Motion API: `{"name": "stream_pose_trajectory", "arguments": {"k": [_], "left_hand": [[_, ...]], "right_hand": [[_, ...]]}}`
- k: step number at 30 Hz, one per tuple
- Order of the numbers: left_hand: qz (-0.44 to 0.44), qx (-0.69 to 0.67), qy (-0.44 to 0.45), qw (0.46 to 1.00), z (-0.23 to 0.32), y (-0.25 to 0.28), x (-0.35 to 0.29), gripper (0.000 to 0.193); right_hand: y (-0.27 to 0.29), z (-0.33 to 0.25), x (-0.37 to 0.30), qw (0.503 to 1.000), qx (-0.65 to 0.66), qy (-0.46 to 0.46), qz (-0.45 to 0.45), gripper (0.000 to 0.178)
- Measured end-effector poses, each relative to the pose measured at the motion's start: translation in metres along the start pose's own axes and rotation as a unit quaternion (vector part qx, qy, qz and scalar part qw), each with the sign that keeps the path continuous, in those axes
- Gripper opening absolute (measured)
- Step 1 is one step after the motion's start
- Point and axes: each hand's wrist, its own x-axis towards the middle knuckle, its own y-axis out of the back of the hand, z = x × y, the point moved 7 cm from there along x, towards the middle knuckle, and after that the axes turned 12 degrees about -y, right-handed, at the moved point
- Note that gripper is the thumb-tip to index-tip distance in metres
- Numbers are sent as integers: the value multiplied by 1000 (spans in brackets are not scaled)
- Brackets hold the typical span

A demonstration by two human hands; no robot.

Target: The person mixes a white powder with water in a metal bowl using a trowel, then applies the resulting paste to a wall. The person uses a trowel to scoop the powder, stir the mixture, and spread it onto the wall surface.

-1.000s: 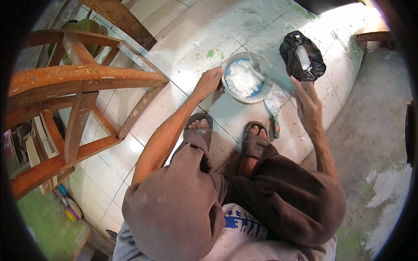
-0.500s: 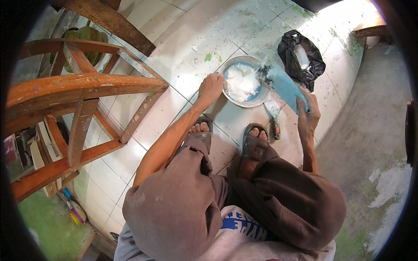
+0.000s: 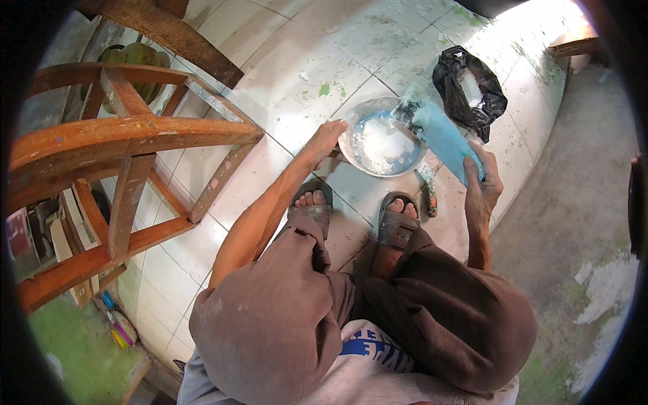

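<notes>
1. Closest to the viewer, the person squats low with knees [image 3: 378, 317] bent in brown trousers, both feet in dark sandals [image 3: 395, 223] planted on the pale tiled floor [image 3: 283, 88].
2. The right hand [image 3: 484, 185] is closed around the lower end of a blue scoop-like piece [image 3: 442, 135], gripping it; the piece slants up and to the left so that its far end reaches over the bowl's rim.
3. The left hand [image 3: 326, 140] rests with fingers curled on the near left rim of the bowl, steadying it.
4. The bowl [image 3: 351, 145], round and pale, sits on the tiles just ahead of the feet and between the two hands, with white powder [image 3: 381, 145] heaped inside.
5. A small paint-flecked tool [image 3: 429, 192] lies on the floor beside the right sandal, under the blue piece.
6. Just beyond the bowl, to its right, a black plastic bag [image 3: 472, 91] lies open, something white showing inside.
7. On the left stands an orange-stained wooden frame [image 3: 128, 135], paint-spattered.
8. The tiles end at bare grey concrete [image 3: 574, 223] on the right.
</notes>
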Motion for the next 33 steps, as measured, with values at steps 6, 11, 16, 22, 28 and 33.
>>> {"name": "stream_pose_trajectory", "arguments": {"k": [6,11,16,22,28,33], "left_hand": [[-27,-113,-33,993,31,-20,-16,53],[8,-32,-180,983,65,-18,-22,68],[25,-94,-140,985,86,-22,-26,68],[54,-204,-72,975,63,-19,-19,56],[28,-298,-37,953,29,-28,-18,49],[11,-314,-68,947,36,-35,-20,56]], "right_hand": [[-2,17,0,999,39,-19,16,25],[-1,25,-6,997,66,-18,36,24],[6,26,-7,996,67,-23,58,23],[7,34,-8,992,101,-43,58,24],[8,34,-8,987,139,-56,64,22],[8,37,-7,985,143,-64,73,24]]}}
